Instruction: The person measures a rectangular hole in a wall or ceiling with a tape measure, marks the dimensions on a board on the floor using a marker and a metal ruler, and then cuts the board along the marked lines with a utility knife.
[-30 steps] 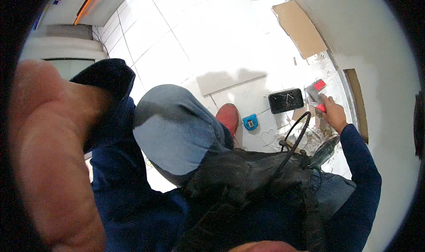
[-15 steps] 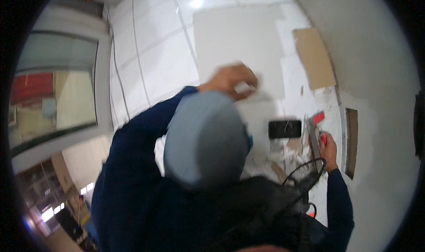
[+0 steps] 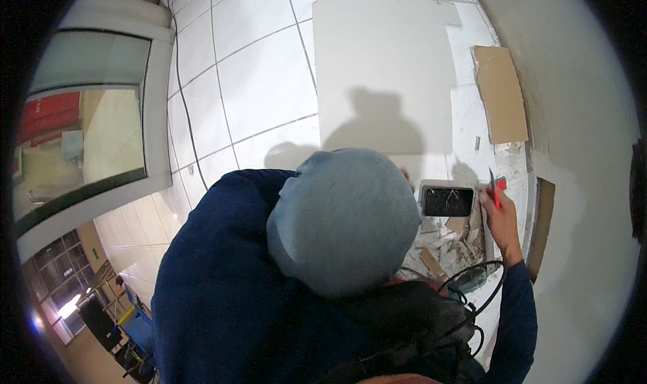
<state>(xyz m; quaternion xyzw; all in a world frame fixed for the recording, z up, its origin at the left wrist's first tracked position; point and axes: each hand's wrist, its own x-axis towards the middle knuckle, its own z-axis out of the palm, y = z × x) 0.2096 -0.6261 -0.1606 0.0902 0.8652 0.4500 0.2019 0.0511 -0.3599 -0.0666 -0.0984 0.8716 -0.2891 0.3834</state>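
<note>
My right hand (image 3: 501, 223) is closed around a red-handled tool (image 3: 498, 196) with a narrow dark blade that points away from me. Just left of it lies a dark rectangular object (image 3: 447, 201) with a pale rim. A large rounded shape in grey cloth (image 3: 344, 222) fills the middle of the view and hides nearly all of my left hand (image 3: 406, 174). Only a sliver of skin shows past the cloth's right edge, so its fingers cannot be read. Broken pale scraps (image 3: 448, 249) lie below the dark object.
A big pale board (image 3: 384, 53) lies on white floor tiles (image 3: 259, 60) ahead. Brown cardboard (image 3: 501, 94) rests along the right wall (image 3: 579, 202), with another brown strip (image 3: 541, 225) nearer. A black cable (image 3: 495, 293) loops by my right forearm. A framed window (image 3: 158, 114) stands at left.
My left hand has drawn back toward me from over the board and slipped behind the grey cloth shape. My right hand has moved slightly forward, raising the red-handled tool.
</note>
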